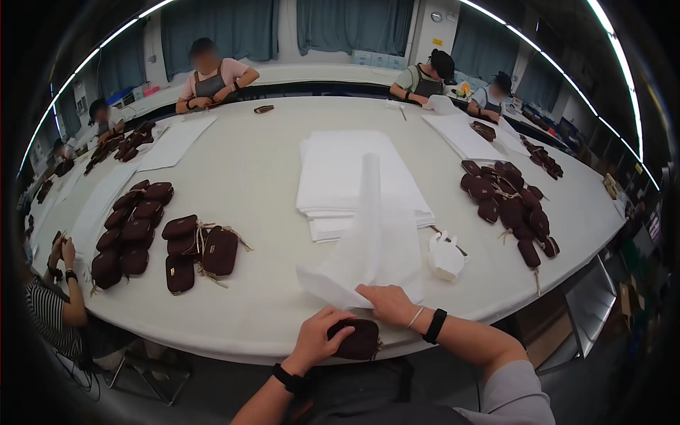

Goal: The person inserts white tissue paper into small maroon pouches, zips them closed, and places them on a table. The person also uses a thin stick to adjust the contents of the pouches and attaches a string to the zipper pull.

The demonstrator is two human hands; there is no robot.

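Observation:
At the table's near edge, a dark maroon zip pouch (361, 343) lies under my left hand (319, 340), whose thumb and fingers are closed round its left end. A light cord shows at the pouch's right end. Just beyond it, my right hand (391, 306) pinches the near edge of a thin, translucent white sheet (333, 273). That sheet is rumpled, with a raised fold running away from me. Its far part overlaps a stack of white sheets (340, 173) in the middle of the table.
Several maroon pouches (221, 251) with cords lie at the left, and another heap of pouches (511, 205) is at the right. A small white object (446, 256) of unclear kind sits right of the sheet. Other people work round the white table (262, 163), one close at left (57, 312).

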